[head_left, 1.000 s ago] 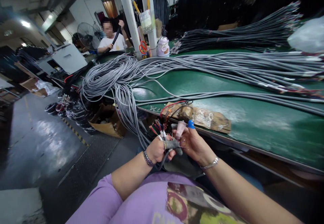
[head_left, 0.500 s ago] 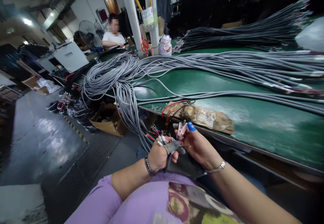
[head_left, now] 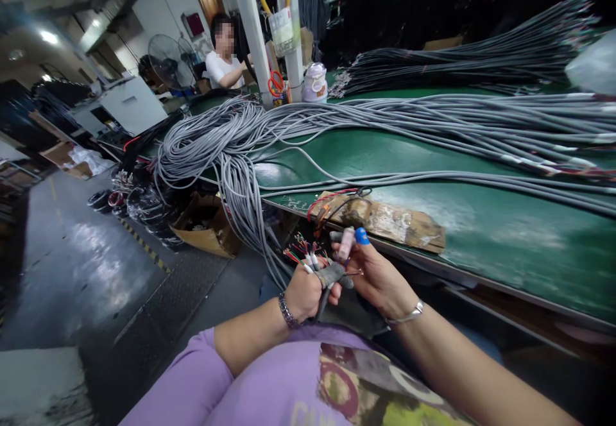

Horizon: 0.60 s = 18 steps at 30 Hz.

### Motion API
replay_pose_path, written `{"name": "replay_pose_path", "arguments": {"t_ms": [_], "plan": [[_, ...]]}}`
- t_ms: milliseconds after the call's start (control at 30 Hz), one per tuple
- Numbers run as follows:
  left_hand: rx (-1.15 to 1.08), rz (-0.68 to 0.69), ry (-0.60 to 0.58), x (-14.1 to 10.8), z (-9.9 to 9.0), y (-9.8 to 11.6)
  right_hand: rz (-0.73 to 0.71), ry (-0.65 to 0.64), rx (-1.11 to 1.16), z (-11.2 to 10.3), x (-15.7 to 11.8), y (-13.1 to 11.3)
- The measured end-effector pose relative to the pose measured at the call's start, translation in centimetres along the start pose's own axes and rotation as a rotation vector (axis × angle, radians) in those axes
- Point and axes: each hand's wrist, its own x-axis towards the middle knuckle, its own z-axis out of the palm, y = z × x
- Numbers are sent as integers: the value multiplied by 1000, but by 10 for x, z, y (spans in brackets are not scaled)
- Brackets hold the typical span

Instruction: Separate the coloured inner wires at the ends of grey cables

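My left hand (head_left: 308,291) is closed round several grey cables whose stripped ends, a fan of thin coloured wires (head_left: 302,247), stick out above the fist. Grey covers wrap some of its fingers. Close beside it, my right hand (head_left: 378,278) pinches a small pale pink clip-like tool (head_left: 345,244) between thumb and fingers. Blue tape (head_left: 362,237) wraps that thumb. A thin wire end (head_left: 355,273) shows between the two hands. From the left fist the grey cables (head_left: 248,201) run up to the bench; the exact contact of tool and wire is hidden.
A green bench (head_left: 481,214) carries a large bundle of grey cables (head_left: 385,115) and black cables (head_left: 433,67). A worn wooden board (head_left: 409,227) lies at its near edge. An open cardboard box (head_left: 206,227) stands below. Behind the post (head_left: 250,22) sits another person (head_left: 224,63).
The pink tool has turned in my right hand, and its two arms no longer show apart. My left hand has shifted slightly right. The other person has turned and raised an arm.
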Motion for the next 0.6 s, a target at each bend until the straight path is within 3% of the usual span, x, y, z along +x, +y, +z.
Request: {"name": "replay_pose_path", "arguments": {"t_ms": [333, 600], "plan": [[10, 45, -20, -13, -9, -2, 87, -72, 31, -7, -4, -4], [-1, 43, -37, -5, -6, 7, -47, -63, -149, -1, -6, -6]]}}
